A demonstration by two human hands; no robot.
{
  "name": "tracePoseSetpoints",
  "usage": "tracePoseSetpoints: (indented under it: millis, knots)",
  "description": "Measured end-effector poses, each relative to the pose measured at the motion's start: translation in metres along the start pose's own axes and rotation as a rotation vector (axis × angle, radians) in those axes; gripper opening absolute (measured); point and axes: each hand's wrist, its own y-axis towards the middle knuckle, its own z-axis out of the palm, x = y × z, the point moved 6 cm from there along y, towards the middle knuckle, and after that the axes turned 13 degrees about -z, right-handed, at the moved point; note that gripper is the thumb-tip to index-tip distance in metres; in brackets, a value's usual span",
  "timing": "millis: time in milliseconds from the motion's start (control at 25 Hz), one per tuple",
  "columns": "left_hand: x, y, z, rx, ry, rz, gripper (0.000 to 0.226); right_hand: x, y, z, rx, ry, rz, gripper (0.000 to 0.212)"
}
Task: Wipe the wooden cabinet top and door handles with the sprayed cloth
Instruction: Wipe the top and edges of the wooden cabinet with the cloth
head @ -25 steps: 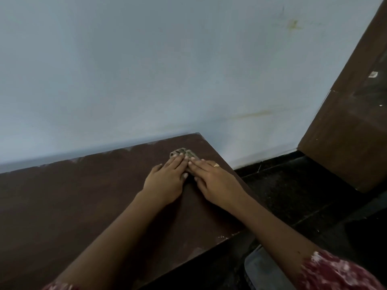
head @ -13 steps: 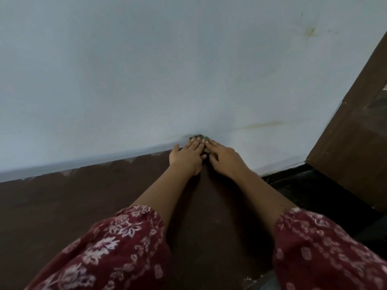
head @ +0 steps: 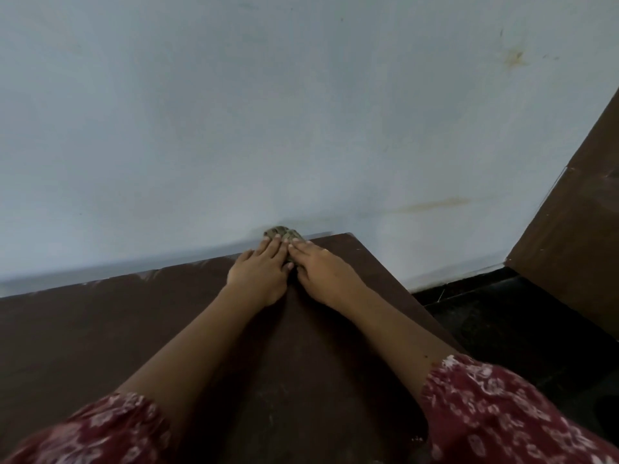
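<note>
A dark brown wooden cabinet top (head: 100,329) fills the lower left and middle of the view. A small grey-green cloth (head: 283,233) lies bunched at its back edge, touching the pale wall. My left hand (head: 261,274) and my right hand (head: 323,272) lie flat side by side on the cloth, fingers pointing at the wall and pressing it down. Most of the cloth is hidden under my fingers. No door handles are in view.
The pale blue wall (head: 301,112) rises straight behind the cabinet. The cabinet's right edge (head: 412,296) drops to a dark floor (head: 502,316). A brown wooden panel (head: 576,236) stands at the far right.
Both hands pushed the cloth from the middle of the top back to the wall edge a second ago. Since half a second ago they have stayed at the wall, with the cloth still under them.
</note>
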Motion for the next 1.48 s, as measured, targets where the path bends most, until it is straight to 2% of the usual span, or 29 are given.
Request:
tracePoseSetpoints:
  millis: [120,320,520,640,840,960,1080,1280,1480]
  knots:
    - [-0.036,0.022,0.002,0.002,-0.035,0.067,0.055,-0.038,-0.005,-0.008,0.003,-0.036,0.085,0.051]
    - [-0.078,0.065,0.008,0.041,-0.035,0.053,0.054,-0.088,0.001,-0.012,-0.03,-0.016,0.258,0.05]
    - [-0.103,0.047,0.006,0.079,-0.002,0.142,0.057,-0.091,-0.025,-0.012,-0.152,0.035,0.418,0.048]
    - [-0.108,0.024,0.003,0.159,-0.052,0.219,0.056,-0.078,-0.054,-0.02,-0.173,0.059,0.449,0.05]
    - [-0.08,-0.002,0.001,0.093,0.034,0.194,0.053,-0.057,-0.073,-0.032,-0.156,0.075,0.309,0.045]
    - [-0.056,-0.005,0.0,0.052,0.06,0.151,0.053,-0.04,-0.051,-0.024,-0.122,0.141,0.255,0.055]
    - [-0.015,-0.004,0.0,0.046,0.009,0.085,0.054,-0.012,-0.014,-0.01,-0.019,0.093,0.152,0.056]
    - [0.079,-0.047,-0.002,0.113,-0.091,-0.037,0.059,0.07,0.039,0.012,-0.013,0.096,-0.002,0.056]
    - [0.162,-0.113,-0.011,0.06,-0.044,-0.171,0.06,0.17,0.069,0.036,0.04,0.162,-0.183,0.059]
